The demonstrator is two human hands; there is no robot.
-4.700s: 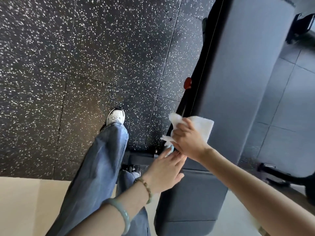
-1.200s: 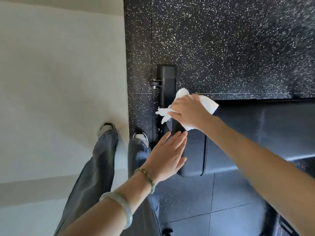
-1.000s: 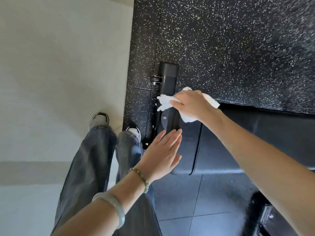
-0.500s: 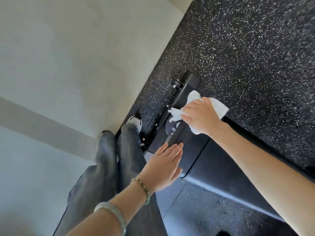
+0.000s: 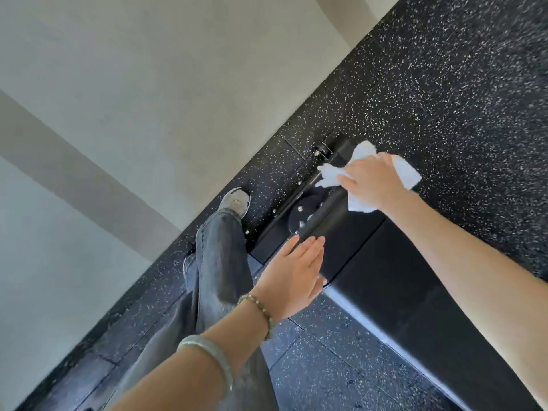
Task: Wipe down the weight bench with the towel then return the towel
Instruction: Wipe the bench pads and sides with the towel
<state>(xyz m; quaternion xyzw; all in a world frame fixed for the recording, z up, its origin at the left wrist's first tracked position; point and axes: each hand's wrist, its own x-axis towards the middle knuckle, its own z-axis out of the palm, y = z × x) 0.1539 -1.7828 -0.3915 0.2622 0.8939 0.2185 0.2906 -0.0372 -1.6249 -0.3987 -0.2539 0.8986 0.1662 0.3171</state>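
Observation:
The black padded weight bench (image 5: 394,271) runs from the middle of the view down to the lower right. Its black metal frame end (image 5: 299,212) sticks out toward the upper left. My right hand (image 5: 370,179) grips a crumpled white towel (image 5: 406,173) and holds it over the seat end of the bench, near the frame. My left hand (image 5: 293,277) hovers with straight fingers over the near corner of the seat pad and holds nothing.
The floor under the bench is black speckled rubber (image 5: 444,84). A pale floor area (image 5: 118,99) lies to the left. My legs in grey jeans (image 5: 219,262) and a shoe (image 5: 235,203) stand close beside the bench frame.
The view has rolled, so the bench now runs diagonally. My right hand with the towel has stayed at the seat end; my left hand keeps hovering flat by the pad corner.

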